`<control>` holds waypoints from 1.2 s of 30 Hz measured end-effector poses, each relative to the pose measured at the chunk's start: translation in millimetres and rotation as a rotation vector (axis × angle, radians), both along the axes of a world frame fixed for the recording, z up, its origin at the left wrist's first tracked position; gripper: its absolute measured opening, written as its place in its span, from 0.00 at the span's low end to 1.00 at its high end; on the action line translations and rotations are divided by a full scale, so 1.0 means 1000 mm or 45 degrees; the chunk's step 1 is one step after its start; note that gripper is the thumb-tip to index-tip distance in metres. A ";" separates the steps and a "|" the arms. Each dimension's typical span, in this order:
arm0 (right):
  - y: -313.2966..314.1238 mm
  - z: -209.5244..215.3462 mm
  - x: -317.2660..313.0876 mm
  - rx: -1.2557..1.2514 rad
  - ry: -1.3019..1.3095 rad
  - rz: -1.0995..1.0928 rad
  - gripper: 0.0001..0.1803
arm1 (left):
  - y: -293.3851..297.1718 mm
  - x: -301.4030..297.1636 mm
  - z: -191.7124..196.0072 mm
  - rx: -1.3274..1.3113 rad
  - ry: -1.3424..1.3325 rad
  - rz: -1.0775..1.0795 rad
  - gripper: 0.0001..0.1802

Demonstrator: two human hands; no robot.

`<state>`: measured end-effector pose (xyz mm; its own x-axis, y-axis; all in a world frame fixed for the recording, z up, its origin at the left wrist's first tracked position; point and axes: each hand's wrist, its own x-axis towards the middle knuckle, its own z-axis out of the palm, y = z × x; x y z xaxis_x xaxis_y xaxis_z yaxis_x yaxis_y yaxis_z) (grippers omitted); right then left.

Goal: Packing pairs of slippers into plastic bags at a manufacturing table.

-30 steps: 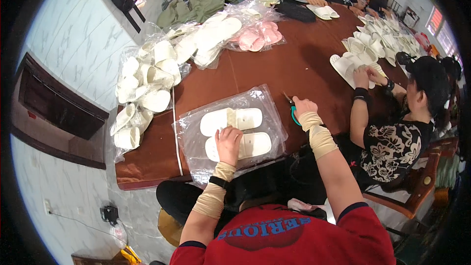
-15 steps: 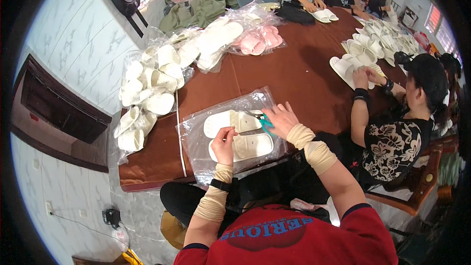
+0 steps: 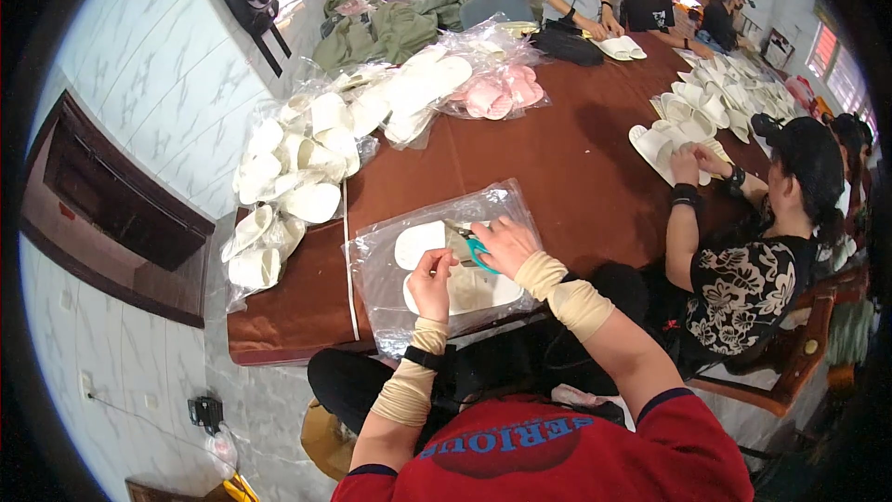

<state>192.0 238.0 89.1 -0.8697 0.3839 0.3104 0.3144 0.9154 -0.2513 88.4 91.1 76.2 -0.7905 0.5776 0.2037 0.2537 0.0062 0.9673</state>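
A pair of cream slippers lies side by side on a clear plastic bag (image 3: pixel 376 284). My right hand (image 3: pixel 511 246) grips scissors with teal handles (image 3: pixel 478 257), over the strap of the far slipper (image 3: pixel 418 246). The scissors' blades are hard to make out against the strap. Above the toe end of the near slipper (image 3: pixel 492 294), my left hand (image 3: pixel 431 281) is closed in a pinch. Whatever sits between its fingertips is too small to tell. Both hands partly cover the slippers.
Several bagged white slippers (image 3: pixel 297 158) pile up along the table's left and far edges, beside bagged pink slippers (image 3: pixel 497 93). On the right, a co-worker in a black cap (image 3: pixel 806 153) handles white slippers near a larger heap (image 3: pixel 734 93). Brown cloth (image 3: pixel 567 167) covers the table.
My right hand has moved left with the scissors, from the heel side to the far slipper's strap. My left hand stays pinched near the slippers. The whole view has shifted slightly.
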 end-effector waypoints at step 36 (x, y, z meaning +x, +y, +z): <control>-0.079 0.019 -0.014 -2.008 0.194 -0.248 0.18 | -0.166 -0.068 0.040 -0.314 0.731 0.261 0.15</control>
